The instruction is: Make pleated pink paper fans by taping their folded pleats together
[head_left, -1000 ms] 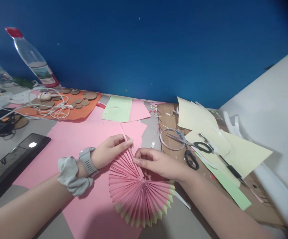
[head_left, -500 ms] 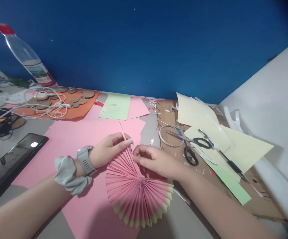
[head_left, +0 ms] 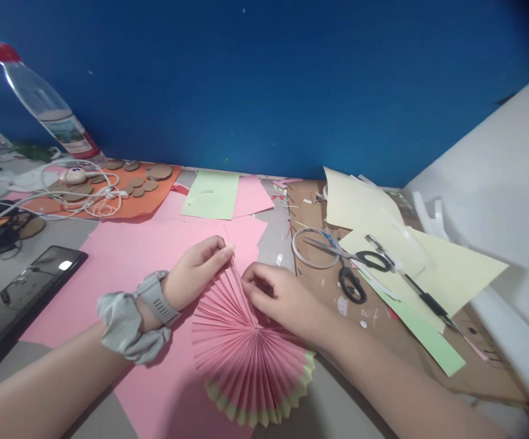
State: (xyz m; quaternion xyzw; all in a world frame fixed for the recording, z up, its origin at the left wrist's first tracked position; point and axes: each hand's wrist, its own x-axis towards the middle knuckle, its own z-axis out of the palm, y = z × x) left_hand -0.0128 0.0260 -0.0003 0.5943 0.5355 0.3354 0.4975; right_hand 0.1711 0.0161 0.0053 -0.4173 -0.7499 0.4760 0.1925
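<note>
A pleated pink paper fan with a yellow-green zigzag edge is spread in a wide near-circle over the pink paper sheet. My left hand, with a grey watch and a grey scrunchie on the wrist, pinches the upper folds of the fan between thumb and fingers. Close by on the right, my right hand has its thumb and fingertips closed on the fan's upper right folds. My right hand hides part of the fan behind it.
Scissors, a tape roll, a pen and paper pieces lie on cardboard at right. To the left are a phone, tangled white cables and a bottle. A blue partition stands behind.
My left hand has shifted slightly left and up along the fan's upper folds, still pinching. The fan has moved slightly, and the narrow strip above the left hand now shows less.
</note>
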